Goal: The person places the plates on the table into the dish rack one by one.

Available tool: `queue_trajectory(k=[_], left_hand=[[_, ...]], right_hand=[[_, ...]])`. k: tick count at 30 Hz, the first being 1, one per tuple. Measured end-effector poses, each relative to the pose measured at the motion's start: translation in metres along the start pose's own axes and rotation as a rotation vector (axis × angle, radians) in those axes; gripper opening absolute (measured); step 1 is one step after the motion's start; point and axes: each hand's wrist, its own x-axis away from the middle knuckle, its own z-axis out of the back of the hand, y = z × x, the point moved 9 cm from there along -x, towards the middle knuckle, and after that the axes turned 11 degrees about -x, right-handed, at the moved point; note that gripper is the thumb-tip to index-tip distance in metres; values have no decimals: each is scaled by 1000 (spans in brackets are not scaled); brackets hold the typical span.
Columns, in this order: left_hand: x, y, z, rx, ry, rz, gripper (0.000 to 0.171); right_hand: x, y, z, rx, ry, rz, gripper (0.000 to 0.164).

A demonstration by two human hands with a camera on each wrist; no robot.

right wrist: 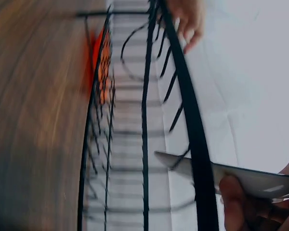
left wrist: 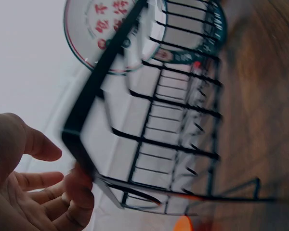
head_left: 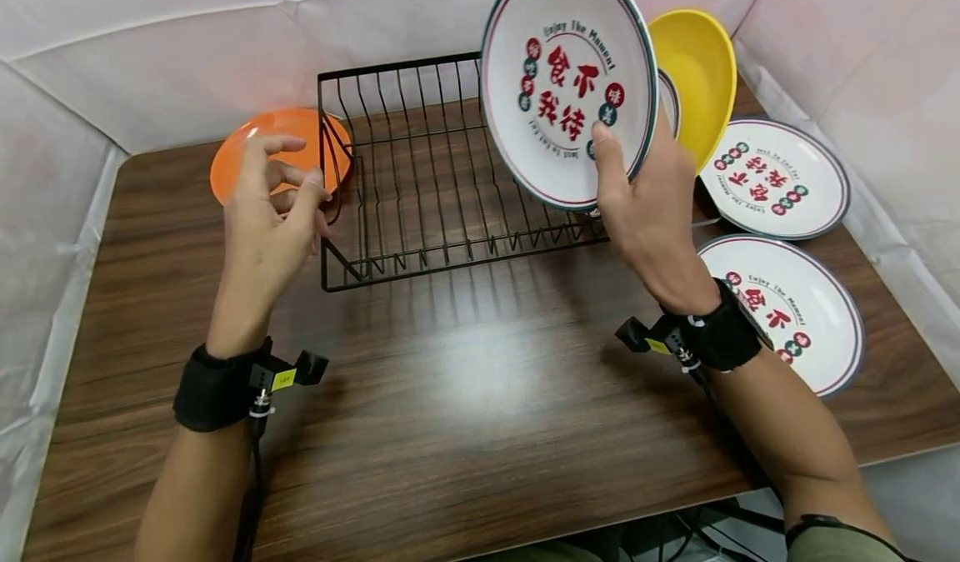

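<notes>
My right hand (head_left: pixel 652 203) grips a white plate (head_left: pixel 566 87) by its lower right rim, thumb on the printed face. The plate has a dark green rim and red characters, and is raised over the right part of a black wire dish rack (head_left: pixel 420 162). In the right wrist view the plate (right wrist: pixel 250 180) appears edge-on beyond the rack's top bar. At the rack's left end is my left hand (head_left: pixel 266 212), fingers loosely bent. The left wrist view has its fingertips right at the rack's corner (left wrist: pixel 84 163), with the thumb apart from the bar.
An orange plate (head_left: pixel 255 145) lies on the table behind the rack's left end. A yellow plate (head_left: pixel 693 82) stands tilted beyond my right hand, with another white plate's rim (head_left: pixel 669 99) partly hidden beside it. Two printed white plates (head_left: pixel 817 170) lie at the table's right side.
</notes>
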Motion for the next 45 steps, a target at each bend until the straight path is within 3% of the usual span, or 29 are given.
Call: queue_trajectory(k=[5,10,15,23,28,45], left_hand=[[-3,-13,-3,-242,23,13,38],[-4,-19,-9,-299,-30,28,43],[-2,-21,-19,-315,-70,10,45],[-3,-20,-10,-338,-45,-36,46],[-1,-20,-15,-338,-41,-64,45],[1,-23,-21,-291,-67,-37,49]], right_hand=[[-6,2,11,272,108,41,47],[-9,6,11,396,150,64,51],[-8,8,10,473,136,98,55],[-18,3,10,499,178,188,65],[-14,7,10,491,167,222,63],[0,7,6,593,171,329,55]])
